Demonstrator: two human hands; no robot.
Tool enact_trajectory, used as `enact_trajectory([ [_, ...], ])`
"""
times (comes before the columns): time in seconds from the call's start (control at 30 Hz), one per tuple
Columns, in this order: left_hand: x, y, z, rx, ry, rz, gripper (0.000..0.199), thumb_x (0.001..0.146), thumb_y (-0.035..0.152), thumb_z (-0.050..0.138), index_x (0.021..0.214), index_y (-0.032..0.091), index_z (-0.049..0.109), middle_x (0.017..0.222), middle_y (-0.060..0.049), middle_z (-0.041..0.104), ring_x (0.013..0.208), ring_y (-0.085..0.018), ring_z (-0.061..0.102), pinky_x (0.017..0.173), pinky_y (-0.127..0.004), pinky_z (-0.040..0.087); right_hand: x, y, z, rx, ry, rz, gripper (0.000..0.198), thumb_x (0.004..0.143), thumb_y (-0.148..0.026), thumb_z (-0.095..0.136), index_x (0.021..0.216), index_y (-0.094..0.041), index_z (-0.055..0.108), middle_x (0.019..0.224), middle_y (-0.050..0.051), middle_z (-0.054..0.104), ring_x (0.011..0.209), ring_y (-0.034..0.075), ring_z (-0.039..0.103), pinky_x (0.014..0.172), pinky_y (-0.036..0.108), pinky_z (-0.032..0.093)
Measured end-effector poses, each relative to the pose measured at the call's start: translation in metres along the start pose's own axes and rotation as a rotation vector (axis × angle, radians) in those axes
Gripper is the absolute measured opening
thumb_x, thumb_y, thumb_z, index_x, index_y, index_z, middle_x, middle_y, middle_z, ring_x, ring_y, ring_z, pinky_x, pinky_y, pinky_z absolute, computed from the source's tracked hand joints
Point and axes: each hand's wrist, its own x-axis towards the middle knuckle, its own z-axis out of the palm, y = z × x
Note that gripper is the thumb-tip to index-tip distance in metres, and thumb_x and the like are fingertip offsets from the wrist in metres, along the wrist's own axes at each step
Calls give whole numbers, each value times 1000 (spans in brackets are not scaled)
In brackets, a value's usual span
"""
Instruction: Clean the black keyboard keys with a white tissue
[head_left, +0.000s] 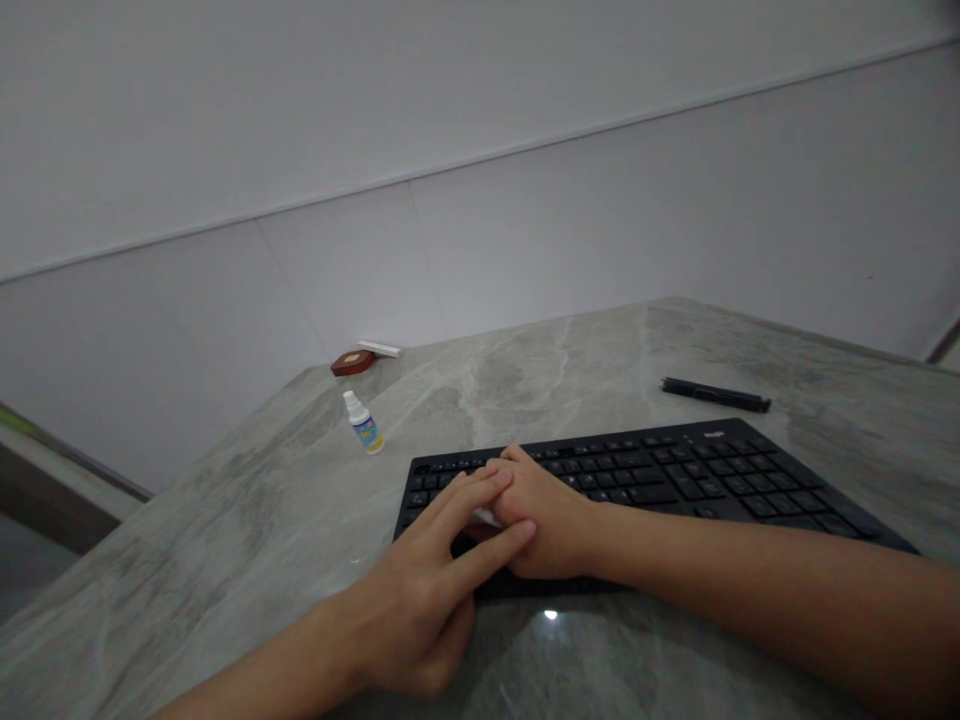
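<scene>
Over the left half of a black keyboard [720,470], my two hands meet. My left hand [431,575] reaches in from the lower left, its fingers stretched out and apart, with the fingertips lying on the other hand. My right hand [544,520] is curled, and its fingers are mostly covered by the left ones. A small whitish patch [486,517] shows in the gap between the hands; what it is cannot be made out. The keyboard lies flat and slightly angled on the grey marbled table [247,540].
Beyond the keyboard's left corner stands a small white spray bottle [365,424] with a colourful label. A reddish-brown case [352,362] and a white flat strip [379,349] lie near the wall. Behind the keyboard, at right, is a black pen-like object [715,394].
</scene>
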Motion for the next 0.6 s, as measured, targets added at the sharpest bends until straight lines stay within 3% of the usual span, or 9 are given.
enact_trajectory([
  [0.6,2,4,-3,1,-83,-71,95,68,-4,46,156,22,22,164,-14,7,151,-38,15,114,-65,33,0,0,1,14,20,45,10,84,-13,56,84,-19,65,87,3,69,86,20,59,82,38,36],
])
